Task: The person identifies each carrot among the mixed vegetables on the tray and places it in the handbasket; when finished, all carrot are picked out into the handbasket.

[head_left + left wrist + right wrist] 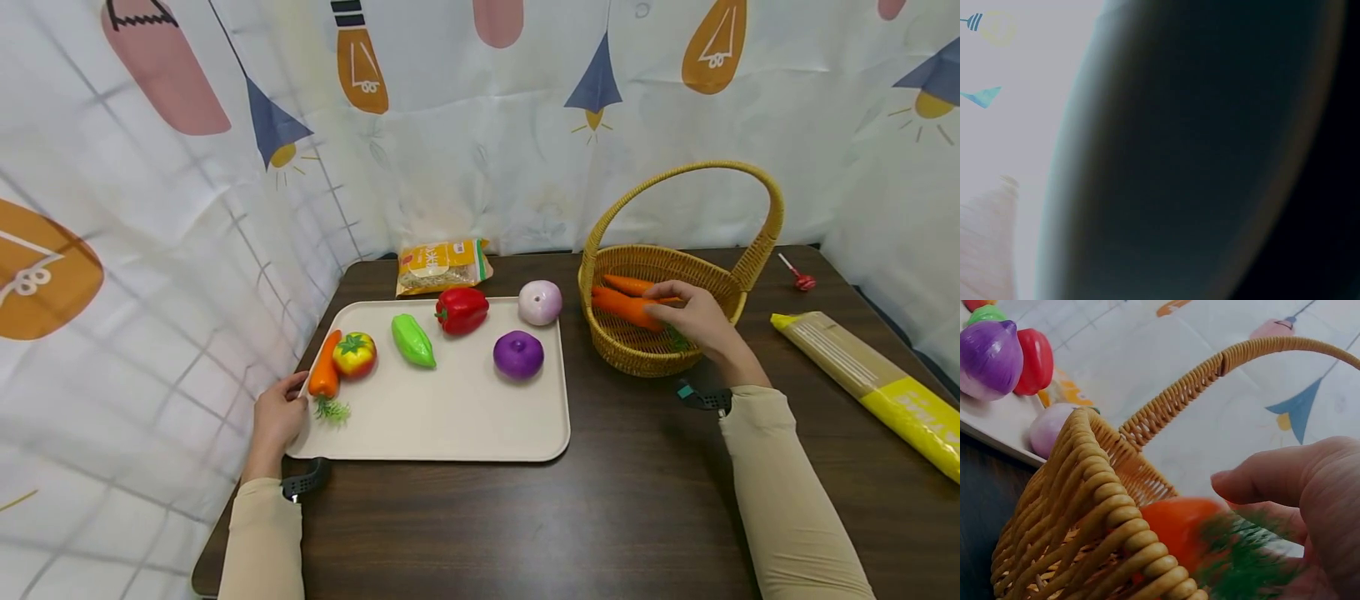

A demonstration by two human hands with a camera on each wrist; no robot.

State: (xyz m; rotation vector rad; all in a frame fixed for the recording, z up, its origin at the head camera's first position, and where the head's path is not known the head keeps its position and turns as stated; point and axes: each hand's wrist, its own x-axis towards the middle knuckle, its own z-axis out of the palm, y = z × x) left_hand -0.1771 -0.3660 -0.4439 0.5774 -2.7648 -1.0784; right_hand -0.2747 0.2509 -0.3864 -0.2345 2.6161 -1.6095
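At the left edge of a cream tray (pixel 442 425), my left hand (pixel 277 417) grips the rim; a dark blurred shape fills most of the left wrist view. My right hand (pixel 697 317) reaches into a wicker basket (pixel 637 362), thumb and fingers apart at the leafy end of an orange carrot (pixel 622 307). Its green top (pixel 1247 556) partly covers the fingers in the right wrist view. Behind it in the basket lies another carrot (pixel 626 284). On the tray near my left hand are a carrot (pixel 325 371) and a red-yellow tomato-like piece (pixel 355 355).
The tray also bears a green ridged vegetable (pixel 412 340), a red bell pepper (pixel 462 311), a purple round vegetable (pixel 518 355) and a pale onion (pixel 540 302). A yellow bag (pixel 442 267) lies behind. Right of the basket are a lollipop (pixel 804 282) and a noodle packet (pixel 862 375).
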